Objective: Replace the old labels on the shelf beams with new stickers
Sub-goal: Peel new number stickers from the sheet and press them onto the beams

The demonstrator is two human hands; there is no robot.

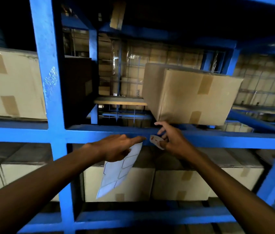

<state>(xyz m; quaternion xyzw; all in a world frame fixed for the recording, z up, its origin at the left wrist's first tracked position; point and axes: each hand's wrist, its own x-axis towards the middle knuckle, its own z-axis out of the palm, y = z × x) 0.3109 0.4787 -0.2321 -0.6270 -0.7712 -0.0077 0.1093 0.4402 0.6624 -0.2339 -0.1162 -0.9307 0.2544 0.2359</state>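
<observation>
A: Reaching up to a blue painted steel shelf beam (99, 134), a person works with both bare hands. The left hand (116, 147) grips a white backing sheet of blank rectangular stickers (118, 171), which hangs down below the beam, while its forefinger points straight along the beam's face.

B: And the other hand?

A: The right hand (170, 141) pinches a small white label with red marks (156, 141) between thumb and curled fingers, its upper fingers spread loosely. The label sits right at the beam's front face, just beside the left fingertip. Whether it is stuck down or free, I cannot tell.

B: Which step is this?

A: Judging by the red marks and curled edge, it looks like a label being handled at the beam, either peeled away or pressed on; the blur leaves that open.

B: What next?

A: Probably a clean, flat bond: a square line-up, then a firm smoothing. A brown taped cardboard box (194, 97) sits on the shelf just above.
</observation>
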